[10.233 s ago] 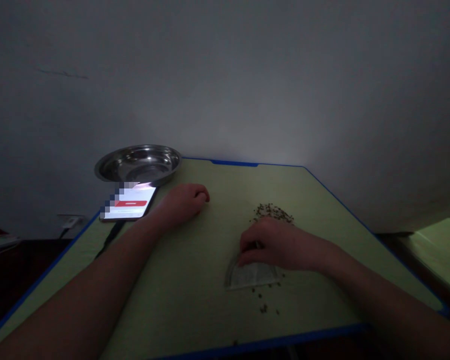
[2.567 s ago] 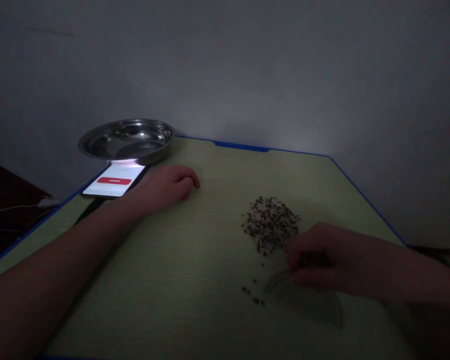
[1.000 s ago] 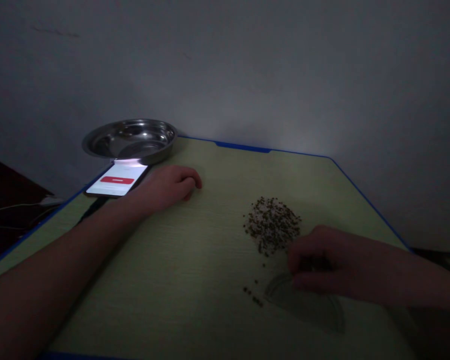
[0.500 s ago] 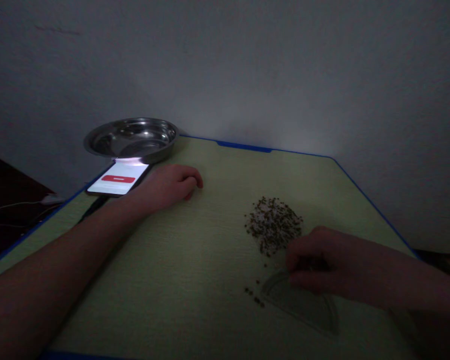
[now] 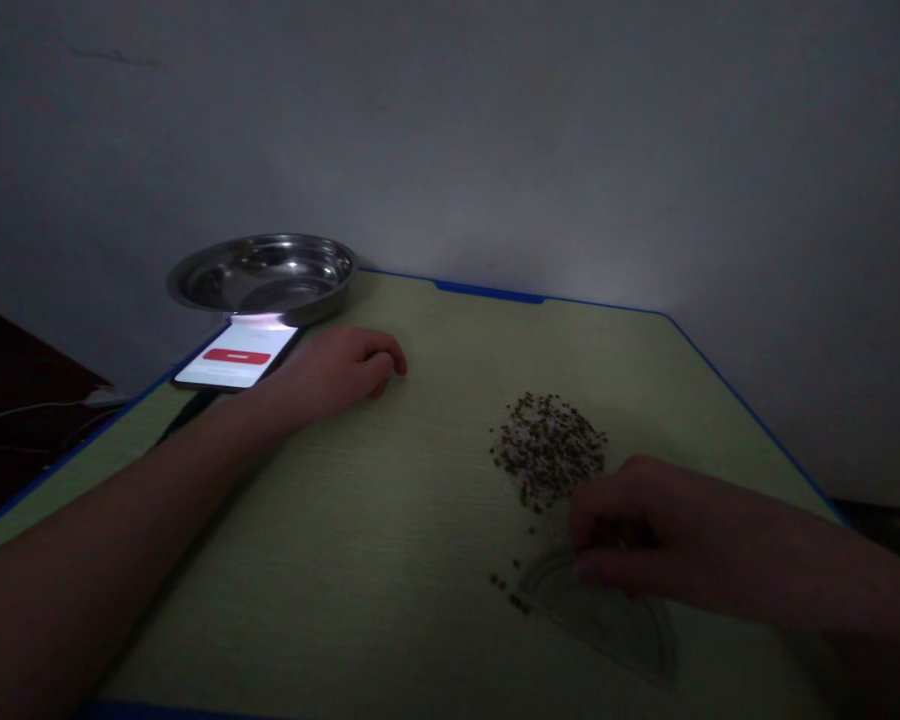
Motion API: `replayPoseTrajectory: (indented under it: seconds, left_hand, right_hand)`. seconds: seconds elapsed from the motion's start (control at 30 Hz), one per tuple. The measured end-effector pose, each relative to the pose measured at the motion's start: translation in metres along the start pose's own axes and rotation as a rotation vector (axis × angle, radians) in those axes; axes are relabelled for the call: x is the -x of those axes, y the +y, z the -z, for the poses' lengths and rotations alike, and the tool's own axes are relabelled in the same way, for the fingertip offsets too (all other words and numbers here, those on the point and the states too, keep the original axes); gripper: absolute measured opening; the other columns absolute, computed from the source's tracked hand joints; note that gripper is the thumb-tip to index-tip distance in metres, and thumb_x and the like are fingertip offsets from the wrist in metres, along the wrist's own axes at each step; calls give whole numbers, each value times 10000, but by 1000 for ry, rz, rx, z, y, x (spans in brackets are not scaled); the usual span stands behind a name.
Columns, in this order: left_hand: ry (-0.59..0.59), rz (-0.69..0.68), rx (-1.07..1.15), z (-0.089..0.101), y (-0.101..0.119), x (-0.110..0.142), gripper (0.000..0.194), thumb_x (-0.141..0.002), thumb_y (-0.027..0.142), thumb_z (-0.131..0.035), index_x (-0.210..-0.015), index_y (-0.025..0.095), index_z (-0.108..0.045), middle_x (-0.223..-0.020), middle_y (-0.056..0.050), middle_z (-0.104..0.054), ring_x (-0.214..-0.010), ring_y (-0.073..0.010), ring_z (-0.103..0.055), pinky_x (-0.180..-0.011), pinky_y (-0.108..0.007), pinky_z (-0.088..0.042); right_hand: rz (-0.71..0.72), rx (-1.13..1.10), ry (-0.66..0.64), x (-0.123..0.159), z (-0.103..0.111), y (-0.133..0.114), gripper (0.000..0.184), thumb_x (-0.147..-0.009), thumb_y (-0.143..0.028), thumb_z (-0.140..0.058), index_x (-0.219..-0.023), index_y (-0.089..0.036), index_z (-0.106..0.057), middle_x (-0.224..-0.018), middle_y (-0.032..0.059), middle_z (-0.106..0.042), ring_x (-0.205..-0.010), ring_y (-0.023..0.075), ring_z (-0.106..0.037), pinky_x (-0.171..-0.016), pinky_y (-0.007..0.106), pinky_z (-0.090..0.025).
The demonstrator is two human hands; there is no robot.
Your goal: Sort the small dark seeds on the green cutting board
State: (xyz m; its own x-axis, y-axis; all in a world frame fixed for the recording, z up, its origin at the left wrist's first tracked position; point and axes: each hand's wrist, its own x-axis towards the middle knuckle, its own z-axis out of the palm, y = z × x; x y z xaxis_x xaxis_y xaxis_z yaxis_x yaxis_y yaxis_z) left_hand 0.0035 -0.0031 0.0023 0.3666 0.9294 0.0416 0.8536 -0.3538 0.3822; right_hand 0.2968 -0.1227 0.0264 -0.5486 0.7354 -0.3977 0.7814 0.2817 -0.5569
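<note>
My left hand [image 5: 343, 372] rests on the table beside the phone, its fingers curled in with nothing showing in them. At the right, my right hand [image 5: 619, 525] is closed, thumb and fingers pinched on the curved edge of a clear half-round protractor [image 5: 607, 620]. The fingers partly hide that edge. Just beyond the right hand lies a pile of small dark and pale grains or seeds [image 5: 547, 450], too small to name surely. Several loose dark grains [image 5: 499, 580] lie by the protractor's left corner.
A shiny steel basin [image 5: 266, 275] stands at the table's far left corner. In front of it lies a lit phone [image 5: 236, 355] with a red bar on screen. The pale green table [image 5: 390, 520] has a blue rim and meets a grey wall [image 5: 480, 130]. The light is dim.
My right hand has shifted very slightly left, and the protractor's lower edge has come a little nearer to me. My left hand stays where it was.
</note>
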Motion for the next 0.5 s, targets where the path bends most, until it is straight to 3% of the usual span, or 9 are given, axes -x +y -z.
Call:
replayPoseTrajectory:
  seconds: [0.5]
  left_hand:
    - [-8,17,-11,0,0,0,340,-775,299,-392,-872,212,-706,-610,17,-657,-550,-146,-537,-557,-259,-362]
  right_hand:
    - [-36,17,5,0,0,4,170,-847,-347,-588,-747,-226,-652,-671,-37,-610,-598,111,-540,-497,221,-344]
